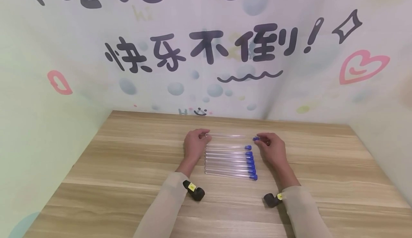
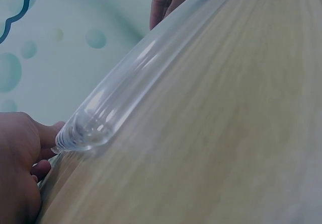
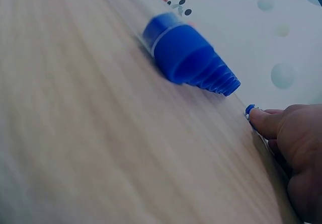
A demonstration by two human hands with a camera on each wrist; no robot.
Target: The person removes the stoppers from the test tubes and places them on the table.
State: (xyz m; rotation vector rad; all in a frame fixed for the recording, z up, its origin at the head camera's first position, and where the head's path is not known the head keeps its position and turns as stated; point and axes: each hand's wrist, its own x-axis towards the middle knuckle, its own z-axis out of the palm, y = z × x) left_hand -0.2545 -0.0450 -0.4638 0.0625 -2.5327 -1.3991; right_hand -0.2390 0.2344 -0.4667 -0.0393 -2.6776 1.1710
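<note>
My left hand [image 1: 195, 144] holds the rounded end of a clear test tube [image 1: 226, 136] that lies crosswise, its uncapped end toward the right. Between thumb and fingers of my right hand [image 1: 273, 148], a small blue cap [image 1: 255, 138] is pinched, a short gap away from that open end. Nearer to me, several test tubes [image 1: 226, 162] with blue caps lie side by side, rounded ends left. The left wrist view shows their rounded ends [image 2: 93, 128] large, partly hiding the left fingertips. Blue caps [image 3: 183, 50] of the row fill the middle of the right wrist view.
The wood-grain table [image 1: 128, 195] runs back to a white printed backdrop [image 1: 154, 91] with dark lettering. Pale side walls border it left and right. Each wrist carries a small black camera, the left one [image 1: 194, 191] close to the table in front of the row.
</note>
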